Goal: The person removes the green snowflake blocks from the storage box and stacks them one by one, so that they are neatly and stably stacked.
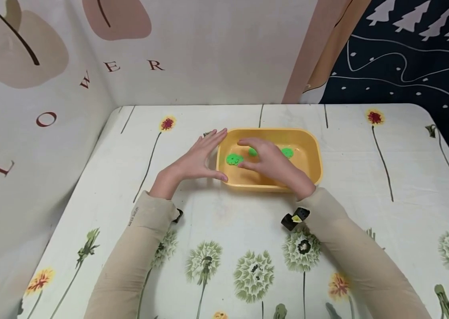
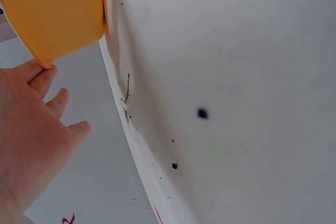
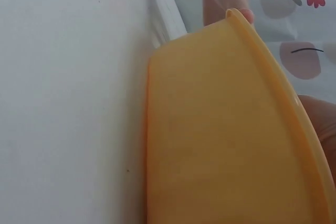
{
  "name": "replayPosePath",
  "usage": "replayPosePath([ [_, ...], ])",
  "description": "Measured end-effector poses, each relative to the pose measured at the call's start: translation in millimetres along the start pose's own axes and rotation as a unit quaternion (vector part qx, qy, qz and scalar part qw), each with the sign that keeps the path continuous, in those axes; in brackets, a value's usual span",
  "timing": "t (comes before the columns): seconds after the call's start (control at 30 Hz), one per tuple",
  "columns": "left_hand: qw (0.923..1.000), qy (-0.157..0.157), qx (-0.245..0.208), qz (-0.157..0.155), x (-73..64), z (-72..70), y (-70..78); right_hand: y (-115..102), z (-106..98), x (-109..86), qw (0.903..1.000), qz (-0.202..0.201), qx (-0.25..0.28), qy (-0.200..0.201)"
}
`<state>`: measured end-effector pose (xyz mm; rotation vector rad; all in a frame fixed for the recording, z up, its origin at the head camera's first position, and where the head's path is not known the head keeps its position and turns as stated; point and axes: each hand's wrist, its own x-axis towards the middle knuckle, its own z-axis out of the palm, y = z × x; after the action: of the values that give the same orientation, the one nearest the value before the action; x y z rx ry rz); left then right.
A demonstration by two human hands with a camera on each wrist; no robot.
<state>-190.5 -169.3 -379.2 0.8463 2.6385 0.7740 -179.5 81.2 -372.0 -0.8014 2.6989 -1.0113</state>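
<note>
A yellow plastic basin (image 1: pixel 308 177) sits on the table with several flat green pieces lying in it. One green piece (image 1: pixel 234 159) shows small marks on its face; another green piece (image 1: pixel 287 153) lies farther right. My left hand (image 1: pixel 192 161) is at the basin's left end, thumb and fingers spread wide. In the left wrist view, the left fingertips (image 2: pixel 44 77) meet the basin's rim. Over the basin hovers my right hand (image 1: pixel 270 161), thumb and fingers bent but apart, nothing showing between them. A middle green piece (image 1: pixel 253 152) is partly covered by that hand.
The table is covered by a white cloth (image 1: pixel 216 212) printed with flowers and dandelions. Behind it hangs a pale printed curtain (image 1: pixel 216 53), with a dark patterned cloth (image 1: pixel 408 66) at the right. Both wrists carry small black devices (image 1: pixel 295 219).
</note>
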Motion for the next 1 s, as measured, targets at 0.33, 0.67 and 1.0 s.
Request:
replayPosePath([
  [0.33, 1.0000, 0.003, -0.002, 0.003, 1.9, 2.7, 0.8, 1, 11, 3.9, 0.9945, -0.004, -0.004, -0.105],
  [0.67, 1.0000, -0.001, 0.000, -0.003, 1.7, 2.0, 3.5, 5, 17, 3.9, 0.9918, -0.045, -0.010, -0.119],
  [1.0, 1.0000, 0.000, -0.001, -0.007, 1.1, -0.5, 3.6, 4, 16, 6.6, 0.9850, -0.084, -0.009, -0.151],
])
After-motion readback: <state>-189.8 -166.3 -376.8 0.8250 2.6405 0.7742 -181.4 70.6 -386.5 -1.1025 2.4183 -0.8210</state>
